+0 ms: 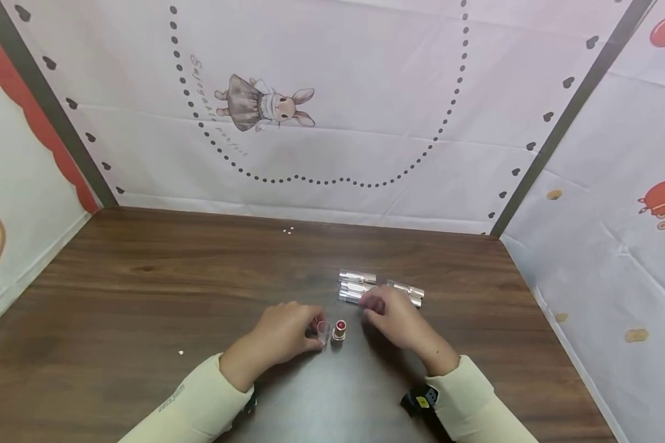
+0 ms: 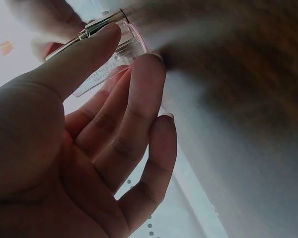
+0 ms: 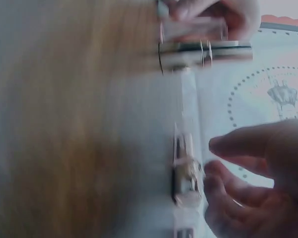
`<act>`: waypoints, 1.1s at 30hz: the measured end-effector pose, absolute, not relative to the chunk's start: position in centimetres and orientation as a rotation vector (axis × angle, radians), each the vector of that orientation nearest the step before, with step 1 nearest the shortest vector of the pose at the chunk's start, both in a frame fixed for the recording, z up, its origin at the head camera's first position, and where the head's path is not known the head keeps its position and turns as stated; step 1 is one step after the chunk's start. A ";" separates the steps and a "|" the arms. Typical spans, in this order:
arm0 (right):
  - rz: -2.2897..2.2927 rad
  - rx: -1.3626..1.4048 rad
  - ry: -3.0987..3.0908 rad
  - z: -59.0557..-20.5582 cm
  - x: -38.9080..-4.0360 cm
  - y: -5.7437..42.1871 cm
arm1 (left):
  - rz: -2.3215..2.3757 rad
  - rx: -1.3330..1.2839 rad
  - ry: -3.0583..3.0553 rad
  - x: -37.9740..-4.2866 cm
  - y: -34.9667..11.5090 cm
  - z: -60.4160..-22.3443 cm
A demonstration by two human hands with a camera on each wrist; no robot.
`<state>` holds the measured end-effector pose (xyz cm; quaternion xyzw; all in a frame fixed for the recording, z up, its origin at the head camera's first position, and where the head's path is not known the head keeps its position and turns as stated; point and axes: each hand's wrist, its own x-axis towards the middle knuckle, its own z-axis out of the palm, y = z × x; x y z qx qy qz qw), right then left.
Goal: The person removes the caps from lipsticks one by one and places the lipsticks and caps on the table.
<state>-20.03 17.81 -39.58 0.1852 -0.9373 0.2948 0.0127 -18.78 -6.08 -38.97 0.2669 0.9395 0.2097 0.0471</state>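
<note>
An uncapped lipstick [image 1: 339,331] with a red bullet stands upright on the wooden table. Just left of it, my left hand [image 1: 284,335] pinches a clear lipstick cap [image 1: 323,332] between thumb and fingers; the left wrist view shows the cap [image 2: 107,72] from below, close beside the lipstick's base. My right hand [image 1: 396,317] hovers at the lying lipsticks [image 1: 357,277], its fingers loosely bent. In the right wrist view, a gap parts thumb and fingers, with one lying lipstick [image 3: 187,183] near the fingertips and nothing held.
More lipsticks [image 1: 407,288] lie behind the right hand, partly hidden by it. Small white bits [image 1: 289,231] are at the table's back, another white bit [image 1: 180,352] at the left. Printed cloth walls [image 1: 332,111] bound the back and both sides of the table [image 1: 144,289].
</note>
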 end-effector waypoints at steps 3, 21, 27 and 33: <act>0.726 0.485 -2.882 -39.4 -20.3 18.0 | 0.647 0.815 2.882 -18.7 -6.1 -39.2; 0.508 0.522 -2.937 -39.5 -20.1 17.3 | 0.612 0.845 2.893 -18.4 -6.4 -38.8; 0.588 0.548 -2.973 -39.6 -20.1 17.3 | 0.608 0.843 2.886 -18.3 -6.4 -39.0; 0.620 0.565 -2.984 -39.6 -20.2 17.3 | 0.598 0.834 2.888 -18.5 -6.3 -39.1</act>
